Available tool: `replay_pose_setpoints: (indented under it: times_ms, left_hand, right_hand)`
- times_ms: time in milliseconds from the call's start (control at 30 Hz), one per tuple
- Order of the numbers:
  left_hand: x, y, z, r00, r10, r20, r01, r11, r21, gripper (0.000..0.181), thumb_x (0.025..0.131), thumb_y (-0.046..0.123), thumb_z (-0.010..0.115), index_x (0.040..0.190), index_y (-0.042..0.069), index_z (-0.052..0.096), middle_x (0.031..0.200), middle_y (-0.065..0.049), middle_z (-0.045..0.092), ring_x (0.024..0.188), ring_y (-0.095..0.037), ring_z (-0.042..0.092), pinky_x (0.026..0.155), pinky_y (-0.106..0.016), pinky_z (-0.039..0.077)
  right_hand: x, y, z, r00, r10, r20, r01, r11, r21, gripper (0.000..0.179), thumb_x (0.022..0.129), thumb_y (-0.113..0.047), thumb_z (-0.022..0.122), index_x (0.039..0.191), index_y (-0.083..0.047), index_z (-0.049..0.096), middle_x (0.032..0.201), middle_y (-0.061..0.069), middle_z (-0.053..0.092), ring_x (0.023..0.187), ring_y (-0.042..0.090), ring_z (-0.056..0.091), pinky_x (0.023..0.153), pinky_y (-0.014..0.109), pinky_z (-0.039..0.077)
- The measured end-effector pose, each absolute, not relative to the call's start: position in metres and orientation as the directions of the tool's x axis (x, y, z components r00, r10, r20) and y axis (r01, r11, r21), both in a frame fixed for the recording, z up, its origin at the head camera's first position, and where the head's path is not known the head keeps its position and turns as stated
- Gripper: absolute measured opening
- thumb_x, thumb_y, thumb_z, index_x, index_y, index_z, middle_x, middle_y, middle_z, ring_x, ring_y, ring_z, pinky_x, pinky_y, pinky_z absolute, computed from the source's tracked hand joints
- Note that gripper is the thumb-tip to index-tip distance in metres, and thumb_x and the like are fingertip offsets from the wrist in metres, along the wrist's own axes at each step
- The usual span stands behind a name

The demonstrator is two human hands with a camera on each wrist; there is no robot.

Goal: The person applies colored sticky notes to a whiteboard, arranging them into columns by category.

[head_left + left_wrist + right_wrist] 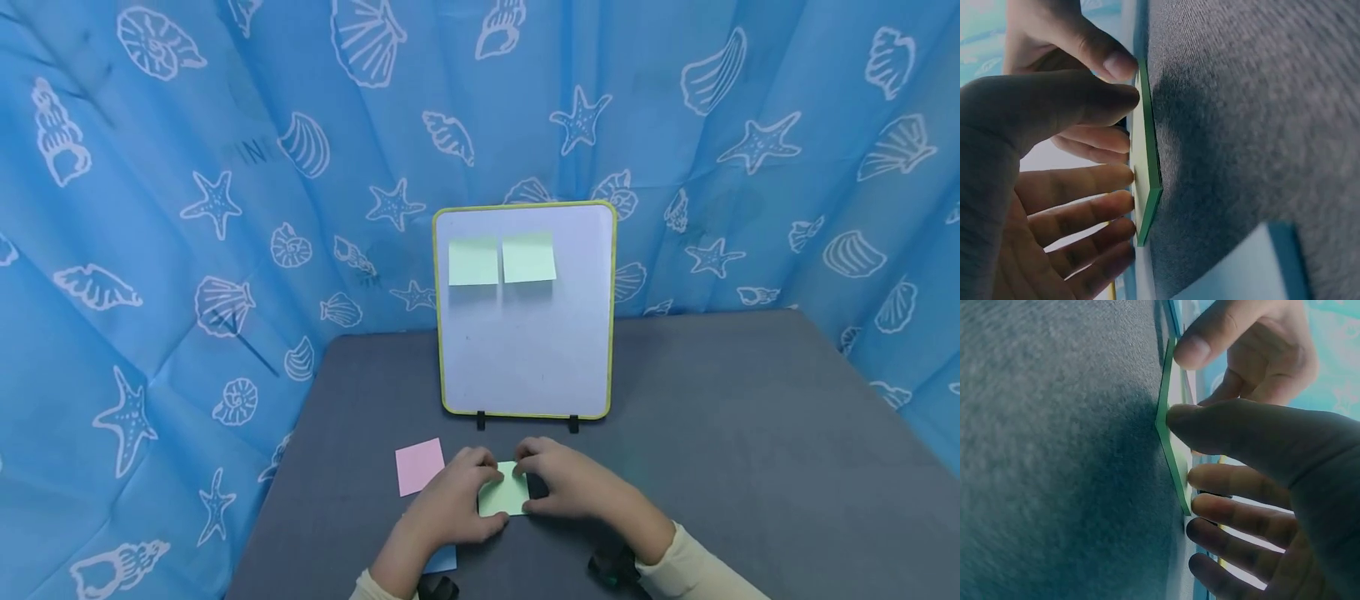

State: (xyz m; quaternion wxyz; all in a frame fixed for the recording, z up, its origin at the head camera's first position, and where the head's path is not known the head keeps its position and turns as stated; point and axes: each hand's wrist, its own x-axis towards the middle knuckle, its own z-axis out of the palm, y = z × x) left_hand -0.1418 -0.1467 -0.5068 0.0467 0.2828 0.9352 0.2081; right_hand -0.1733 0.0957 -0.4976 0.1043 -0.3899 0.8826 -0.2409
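A green sticky note pad (501, 497) lies on the grey table between my hands. My left hand (452, 497) rests its fingertips and thumb along the pad's left side. From the right, my right hand (568, 479) touches the pad with thumb near its front corner and fingers towards the back. In the left wrist view the fingers spread fairly straight over the pad (1149, 150), whose thick green edge shows. The right wrist view has the right thumb and fingers on the pad's top (1177, 440), with the left thumb at its other end.
Behind the hands stands a yellow-framed whiteboard (525, 358) on black feet, bearing two green sticky notes (473, 262) side by side near its top. A pink pad (420, 467) lies left, a blue pad (441, 559) partly under the left forearm. A blue shell-patterned curtain (225, 150) hangs behind.
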Motion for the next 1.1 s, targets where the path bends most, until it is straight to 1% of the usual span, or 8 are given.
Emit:
replay_pose_setpoints:
  times_ms: [167, 300, 400, 567, 733, 933, 1100]
  left_hand:
    - [-0.1418, -0.1453, -0.5083, -0.839, 0.542, 0.037, 0.511, 0.764, 0.395, 0.045, 0.089, 0.046, 0.081, 0.123, 0.015, 0.080, 0.127, 0.005, 0.063, 0.111, -0.010, 0.056, 0.092, -0.028, 0.055]
    - [-0.1423, -0.1457, -0.5088, -0.842, 0.538, 0.041, 0.511, 0.771, 0.381, 0.045, 0.087, 0.047, 0.082, 0.122, 0.018, 0.080, 0.129, 0.003, 0.064, 0.115, -0.012, 0.058, 0.097, -0.033, 0.056]
    - [-0.1424, -0.1464, -0.5092, -0.842, 0.539, 0.035, 0.510, 0.772, 0.379, 0.046, 0.087, 0.046, 0.083, 0.123, 0.019, 0.079, 0.132, 0.002, 0.064, 0.119, -0.013, 0.059, 0.100, -0.035, 0.056]
    - [-0.1417, -0.1468, -0.5108, -0.845, 0.534, 0.024, 0.501, 0.775, 0.386, 0.046, 0.087, 0.045, 0.083, 0.125, 0.019, 0.078, 0.136, 0.002, 0.064, 0.124, -0.015, 0.059, 0.101, -0.036, 0.056]
    - [-0.1411, -0.1464, -0.5122, -0.849, 0.527, 0.018, 0.490, 0.776, 0.397, 0.045, 0.089, 0.045, 0.082, 0.126, 0.019, 0.078, 0.136, 0.003, 0.065, 0.123, -0.014, 0.059, 0.101, -0.036, 0.056]
    - [-0.1415, -0.1461, -0.5125, -0.852, 0.523, 0.033, 0.485, 0.763, 0.426, 0.040, 0.093, 0.042, 0.076, 0.124, 0.017, 0.079, 0.135, 0.002, 0.066, 0.122, -0.015, 0.060, 0.100, -0.037, 0.057]
    - [-0.1409, -0.1442, -0.5116, -0.865, 0.502, 0.023, 0.457, 0.765, 0.453, 0.034, 0.099, 0.038, 0.069, 0.122, 0.015, 0.080, 0.135, 0.001, 0.067, 0.124, -0.015, 0.060, 0.104, -0.041, 0.056]
  right_hand:
    - [-0.1703, 0.0933, -0.4942, -0.681, -0.732, -0.030, -0.624, 0.601, -0.500, 0.044, 0.088, -0.032, 0.089, 0.124, -0.010, 0.076, 0.135, 0.006, 0.064, 0.121, 0.022, 0.063, 0.095, 0.037, 0.058]
    - [-0.1696, 0.0916, -0.4919, -0.683, -0.728, -0.059, -0.617, 0.618, -0.487, 0.051, 0.086, -0.036, 0.090, 0.127, -0.010, 0.075, 0.138, 0.006, 0.062, 0.123, 0.022, 0.062, 0.097, 0.038, 0.058]
    - [-0.1691, 0.0912, -0.4922, -0.679, -0.731, -0.064, -0.623, 0.620, -0.477, 0.052, 0.086, -0.036, 0.090, 0.128, -0.009, 0.075, 0.139, 0.007, 0.062, 0.123, 0.022, 0.062, 0.097, 0.038, 0.058]
    - [-0.1681, 0.0908, -0.4939, -0.679, -0.732, -0.054, -0.632, 0.620, -0.466, 0.050, 0.086, -0.033, 0.090, 0.127, -0.009, 0.075, 0.138, 0.008, 0.063, 0.123, 0.022, 0.063, 0.097, 0.038, 0.058]
    - [-0.1675, 0.0910, -0.4947, -0.678, -0.733, -0.052, -0.629, 0.616, -0.475, 0.048, 0.088, -0.033, 0.089, 0.127, -0.009, 0.075, 0.138, 0.008, 0.063, 0.122, 0.021, 0.063, 0.096, 0.037, 0.058]
    - [-0.1676, 0.0923, -0.4932, -0.675, -0.734, -0.071, -0.618, 0.615, -0.490, 0.046, 0.091, -0.031, 0.086, 0.130, -0.009, 0.074, 0.140, 0.009, 0.062, 0.124, 0.022, 0.063, 0.096, 0.038, 0.058]
    - [-0.1675, 0.0920, -0.4921, -0.670, -0.739, -0.073, -0.618, 0.610, -0.496, 0.034, 0.097, -0.025, 0.078, 0.128, -0.009, 0.075, 0.139, 0.009, 0.064, 0.122, 0.022, 0.064, 0.095, 0.038, 0.058]
